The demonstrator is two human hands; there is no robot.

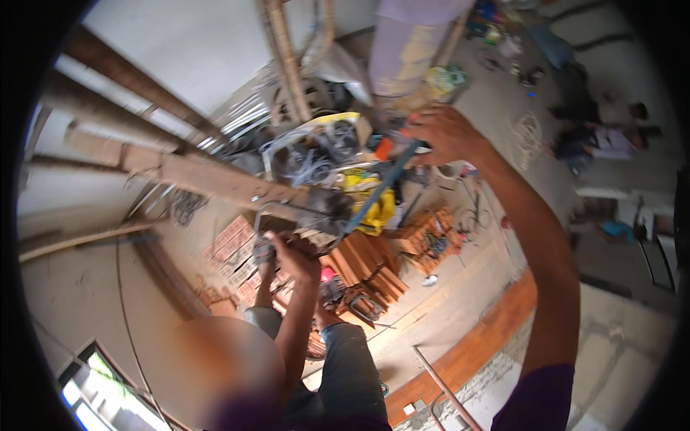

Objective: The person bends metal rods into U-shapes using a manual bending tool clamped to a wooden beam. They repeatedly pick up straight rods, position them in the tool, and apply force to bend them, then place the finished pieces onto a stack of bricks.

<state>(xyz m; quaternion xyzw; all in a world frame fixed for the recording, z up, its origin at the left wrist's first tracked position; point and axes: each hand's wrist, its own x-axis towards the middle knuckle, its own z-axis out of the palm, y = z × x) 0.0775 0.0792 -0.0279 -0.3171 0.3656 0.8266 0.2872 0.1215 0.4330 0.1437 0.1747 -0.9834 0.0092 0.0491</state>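
My left hand (296, 258) is closed, low in the middle of the head view. Beside its fingers are a small grey piece (263, 248) and a thin bent metal rod (267, 206); what lies inside the grip is hidden. From near this hand a long blue-grey bar (381, 188) slants up to the right. My right hand (444, 135), arm stretched far out, has its bent fingers around the bar's upper end; motion blurs them. A wooden beam (190, 171) runs from the left to just above my left hand, its end by a dark, blurred patch.
Below lie red hollow bricks (233, 244), stacked orange-brown pieces (359, 262) and yellow bags (377, 215). Poles (287, 65) stand at the back. A pale pipe (445, 388) slants at the lower right. Coiled cord (528, 141) lies on the floor, near a person (604, 142) at far right.
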